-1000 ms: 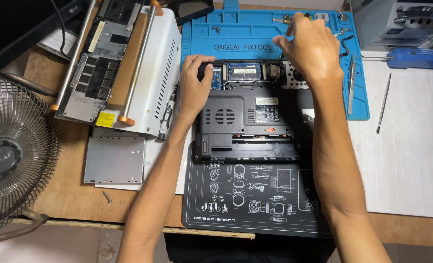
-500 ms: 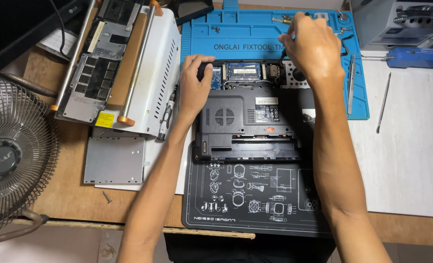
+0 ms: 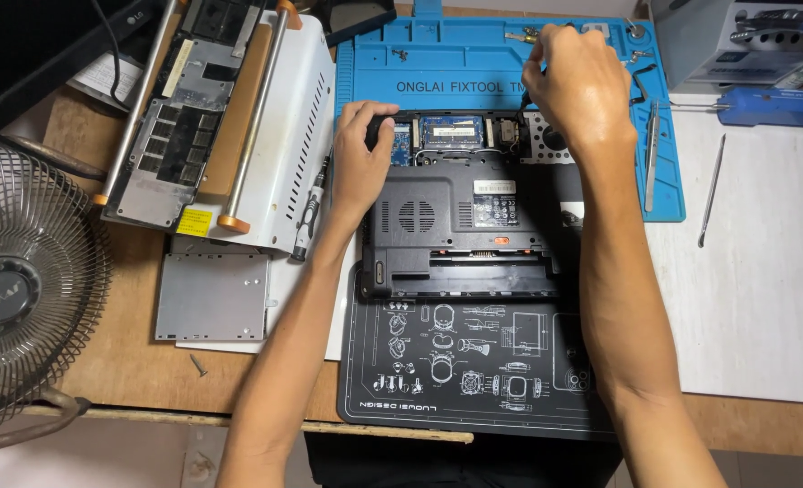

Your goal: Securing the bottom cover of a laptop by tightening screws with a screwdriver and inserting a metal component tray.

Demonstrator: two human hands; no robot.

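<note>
Pinching a thin tool, right hand works — left hand steadies laptop.

The white sheet right of the laptop lies mostly bare, save a thin metal pry tool. Leftward, a white chassis, a metal plate and a fan crowd the desk

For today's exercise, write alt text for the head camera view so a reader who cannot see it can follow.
Seen from above, a person's left hand steadies the far left corner of an upturned black laptop, while the right hand holds a thin tool over its opened far end. The laptop lies across a black work mat and a blue repair mat; a desk fan stands at left.
</note>
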